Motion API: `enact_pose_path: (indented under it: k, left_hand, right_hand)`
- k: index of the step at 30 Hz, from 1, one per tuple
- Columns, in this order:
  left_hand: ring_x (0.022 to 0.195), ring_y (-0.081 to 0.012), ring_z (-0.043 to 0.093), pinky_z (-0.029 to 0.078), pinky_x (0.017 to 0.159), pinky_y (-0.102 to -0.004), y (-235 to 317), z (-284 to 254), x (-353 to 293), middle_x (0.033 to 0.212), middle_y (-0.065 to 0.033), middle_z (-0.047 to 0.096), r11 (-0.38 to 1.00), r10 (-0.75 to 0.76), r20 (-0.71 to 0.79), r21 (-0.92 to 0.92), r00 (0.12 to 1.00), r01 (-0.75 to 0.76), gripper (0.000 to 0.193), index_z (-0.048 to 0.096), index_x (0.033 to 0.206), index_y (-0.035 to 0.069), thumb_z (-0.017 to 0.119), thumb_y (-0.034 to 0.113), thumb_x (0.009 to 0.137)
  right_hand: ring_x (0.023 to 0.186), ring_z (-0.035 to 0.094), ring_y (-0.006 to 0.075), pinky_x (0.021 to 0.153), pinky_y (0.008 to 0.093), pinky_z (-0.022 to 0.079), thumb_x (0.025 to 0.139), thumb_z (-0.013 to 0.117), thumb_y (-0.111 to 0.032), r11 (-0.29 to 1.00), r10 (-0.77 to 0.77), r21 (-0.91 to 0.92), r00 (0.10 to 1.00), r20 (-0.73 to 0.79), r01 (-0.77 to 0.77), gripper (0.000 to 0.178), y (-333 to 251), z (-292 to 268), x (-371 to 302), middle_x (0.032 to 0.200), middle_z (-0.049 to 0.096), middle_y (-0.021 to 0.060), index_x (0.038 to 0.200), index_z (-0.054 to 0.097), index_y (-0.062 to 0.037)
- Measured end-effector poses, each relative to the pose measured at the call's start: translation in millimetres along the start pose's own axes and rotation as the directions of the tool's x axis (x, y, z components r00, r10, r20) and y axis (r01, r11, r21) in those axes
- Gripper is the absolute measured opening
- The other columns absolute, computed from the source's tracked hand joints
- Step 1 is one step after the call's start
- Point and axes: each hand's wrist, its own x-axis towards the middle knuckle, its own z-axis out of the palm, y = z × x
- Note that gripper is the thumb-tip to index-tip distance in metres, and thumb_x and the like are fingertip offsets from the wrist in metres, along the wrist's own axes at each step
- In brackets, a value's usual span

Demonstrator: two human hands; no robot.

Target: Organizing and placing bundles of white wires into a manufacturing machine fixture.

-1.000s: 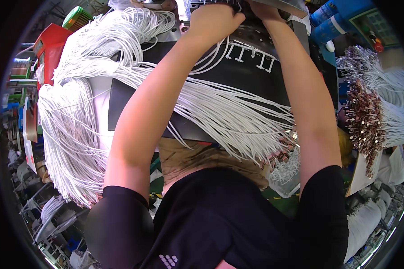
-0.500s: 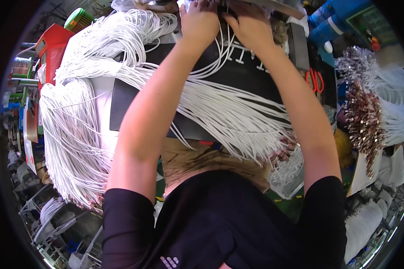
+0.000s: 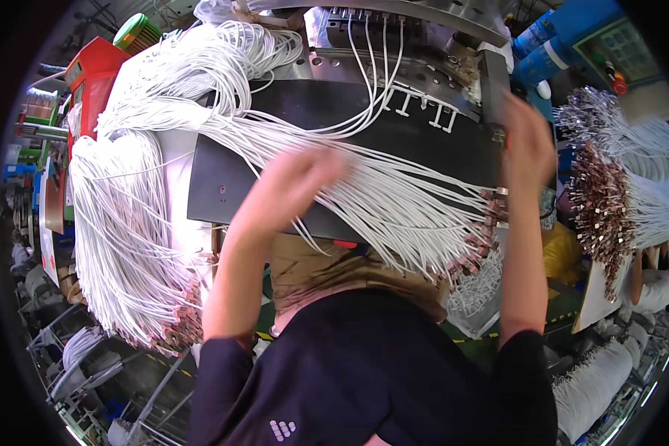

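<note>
My left hand (image 3: 297, 182), smeared by motion, is over a fanned bundle of white cables (image 3: 394, 201) lying across the black work plate (image 3: 305, 97); whether it touches them I cannot make out. On the right, my right hand (image 3: 529, 145) is beside the plate's right edge, also blurred, its fingers unclear. At the far side, several white cables run into a dark metal mould block (image 3: 342, 33). White branched plastic pieces (image 3: 424, 104) lie along the plate's far edge. Brownish metal cable ends (image 3: 476, 253) gather at the bundle's near right.
A thick pile of white cables (image 3: 119, 223) hangs at the left, near a red box (image 3: 93, 67). Further right is another bunch of cables with brown ends (image 3: 598, 208). A clear bag of white scraps (image 3: 476, 297) hangs below the plate. A metal bar (image 3: 438, 18) crosses above the mould.
Both hands have left the mould block, revealing the cables in it. My left hand came back over the cable bundle; my right moved right and nearer, to where red-handled scissors showed before.
</note>
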Motion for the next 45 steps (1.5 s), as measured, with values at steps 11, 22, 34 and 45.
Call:
enact_pose_path:
  k: [11, 22, 34, 45]
  left_hand:
    - [0.068, -0.0150, 0.064, 0.051, 0.068, -0.0279, -135.0, 13.8, -133.7, 0.069, -0.0057, 0.065, 0.785, -0.582, -0.574, -0.582, 0.576, 0.213, 0.025, 0.064, 0.088, 0.003, 0.056, 0.023, 0.100]
    - [0.070, -0.0149, 0.066, 0.054, 0.064, -0.0264, -151.8, 28.8, -138.3, 0.076, -0.0081, 0.068, 0.760, -0.611, -0.609, -0.630, 0.506, 0.160, 0.027, 0.064, 0.084, 0.001, 0.052, 0.017, 0.102]
    - [0.067, -0.0136, 0.064, 0.050, 0.062, -0.0252, -159.1, 22.9, -140.8, 0.077, -0.0065, 0.068, 0.771, -0.581, -0.546, -0.607, 0.603, 0.194, 0.033, 0.067, 0.081, 0.000, 0.054, 0.022, 0.102]
    - [0.055, -0.0145, 0.054, 0.043, 0.054, -0.0286, -80.3, 48.0, -130.9, 0.064, -0.0061, 0.060, 0.999, 0.024, -0.641, -0.021, 0.767, -0.049, 0.047, 0.061, 0.066, 0.003, 0.049, 0.026, 0.105]
  right_hand:
    - [0.089, 0.063, 0.0224, 0.077, 0.0377, 0.052, 0.085, 0.062, -0.008, 0.880, 0.408, -0.395, 0.846, 0.344, -0.264, 0.038, 83.1, -28.5, -406.2, 0.103, 0.062, 0.0109, 0.120, 0.048, -0.0024]
    - [0.098, 0.063, 0.0246, 0.084, 0.0419, 0.052, 0.081, 0.076, -0.026, 0.753, 0.556, -0.144, 0.504, 0.661, -0.642, 0.049, 114.2, -41.0, -349.4, 0.107, 0.065, 0.0118, 0.118, 0.055, -0.0025]
    - [0.114, 0.058, 0.0320, 0.093, 0.0457, 0.047, 0.085, 0.072, -0.024, 0.885, 0.219, -0.427, 0.646, 0.731, 0.184, 0.059, 118.9, -115.4, -353.5, 0.125, 0.060, 0.0188, 0.133, 0.052, 0.0031]
    - [0.070, 0.063, 0.0171, 0.063, 0.0305, 0.046, 0.098, 0.055, -0.029, 0.648, 0.542, -0.042, 0.421, 0.727, -0.761, 0.032, 68.1, -155.2, -140.5, 0.084, 0.071, 0.0083, 0.089, 0.069, -0.0012]
